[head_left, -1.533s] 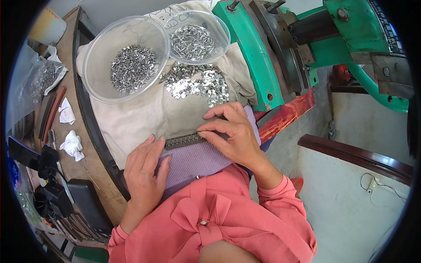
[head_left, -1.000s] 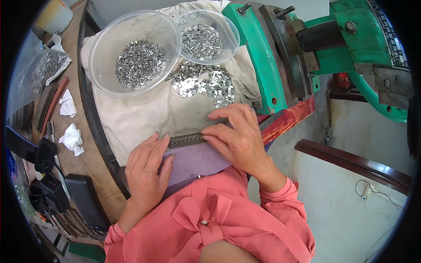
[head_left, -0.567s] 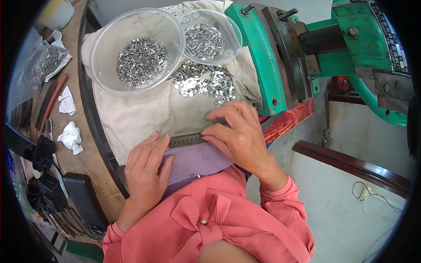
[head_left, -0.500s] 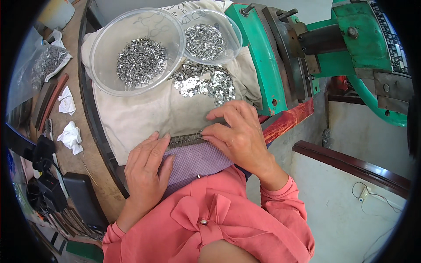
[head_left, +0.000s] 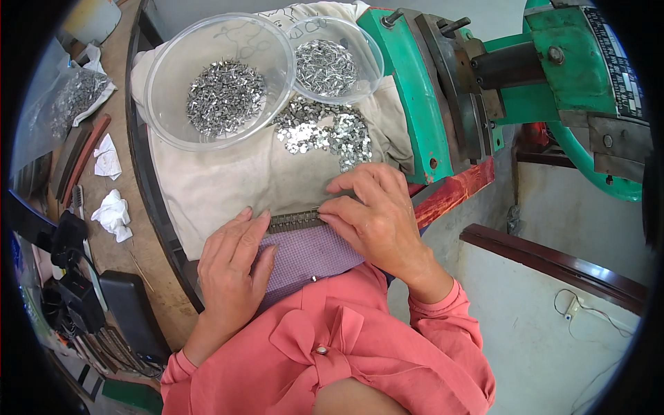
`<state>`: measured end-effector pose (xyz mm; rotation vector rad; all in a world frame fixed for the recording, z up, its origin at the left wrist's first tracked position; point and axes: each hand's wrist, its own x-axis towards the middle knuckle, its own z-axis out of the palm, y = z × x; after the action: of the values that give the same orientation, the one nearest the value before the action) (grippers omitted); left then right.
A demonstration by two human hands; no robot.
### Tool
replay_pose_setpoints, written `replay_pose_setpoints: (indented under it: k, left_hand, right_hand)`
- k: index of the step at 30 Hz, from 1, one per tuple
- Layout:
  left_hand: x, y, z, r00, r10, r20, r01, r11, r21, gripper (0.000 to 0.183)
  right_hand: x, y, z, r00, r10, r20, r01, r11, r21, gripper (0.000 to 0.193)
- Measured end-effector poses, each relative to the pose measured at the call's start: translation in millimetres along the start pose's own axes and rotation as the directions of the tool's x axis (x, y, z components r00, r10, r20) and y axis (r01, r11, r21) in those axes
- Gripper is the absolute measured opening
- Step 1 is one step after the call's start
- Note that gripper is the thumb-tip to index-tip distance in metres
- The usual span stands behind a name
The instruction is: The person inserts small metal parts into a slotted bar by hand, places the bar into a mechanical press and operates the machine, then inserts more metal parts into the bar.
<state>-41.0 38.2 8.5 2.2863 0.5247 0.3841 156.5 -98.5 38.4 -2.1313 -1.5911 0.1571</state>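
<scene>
A slotted dark metal bar (head_left: 294, 220) lies along the top edge of a purple woven cloth (head_left: 308, 256) in front of me. My left hand (head_left: 232, 266) is at the bar's left end, fingers along its far side and thumb nearer me on the cloth; its grip is partly hidden. At the bar's right end, the thumb and index finger of my right hand (head_left: 377, 220) are pinched together. Whatever is between those fingertips is too small to make out. Past the bar, a pile of small shiny metal pieces (head_left: 325, 131) sits on the beige cloth (head_left: 207, 183).
A large clear tub (head_left: 153, 104) and a smaller clear tub (head_left: 377, 59) hold small metal parts at the back. A green machine (head_left: 415, 104) stands at the right. On the wooden bench at left are crumpled tissues (head_left: 113, 216) and a black case (head_left: 131, 315).
</scene>
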Motion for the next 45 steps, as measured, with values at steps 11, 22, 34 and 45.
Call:
replay_pose_setpoints:
  k: [11, 22, 34, 45]
  left_hand:
    - [0, 0, 0, 1.000, -0.005, 0.009, 0.005, 1.000, -0.003, 0.051]
    - [-1, 0, -1, 1.000, -0.011, 0.016, 0.011, 1.000, 0.002, 0.053]
    - [0, 1, -2, 1.000, -0.013, 0.024, 0.013, 1.000, -0.006, 0.054]
    - [-1, 1, -1, 1.000, -0.010, 0.023, 0.010, 1.000, -0.005, 0.054]
  right_hand:
    - [1, -2, -4, 0.999, -0.015, 0.035, 0.017, 0.999, -0.038, 0.020]
    - [11, -5, -9, 0.987, -0.074, 0.145, 0.093, 0.988, -0.125, 0.013]
    - [13, -3, -11, 0.986, -0.073, 0.148, 0.087, 0.992, -0.091, 0.013]
    - [11, -4, -8, 0.988, -0.092, 0.128, 0.104, 0.990, -0.092, 0.006]
